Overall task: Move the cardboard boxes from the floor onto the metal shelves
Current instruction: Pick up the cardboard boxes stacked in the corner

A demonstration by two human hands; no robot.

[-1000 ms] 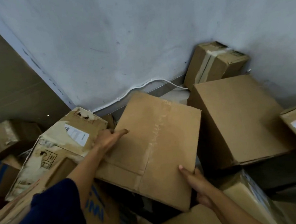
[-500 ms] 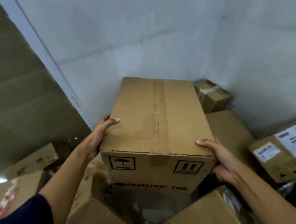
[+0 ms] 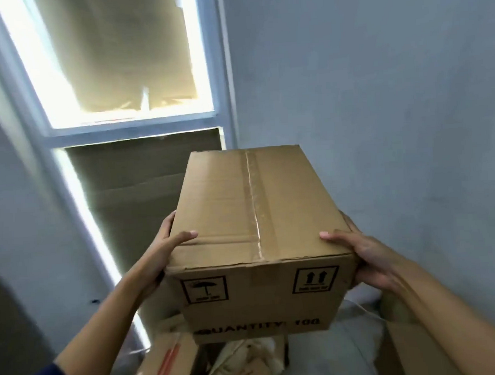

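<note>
Cardboard box (image 3: 251, 216) between both hands, before grey wall (image 3: 379, 92).

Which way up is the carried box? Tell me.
Upright: the box has its arrows pointing up, taped flaps on top, both hands gripping its sides.

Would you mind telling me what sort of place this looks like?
Probably a storeroom or stockroom: a taped shipping carton marked with a quantity, held in both hands, more cardboard boxes piled low on the floor, and bare painted walls with a covered window.
</note>
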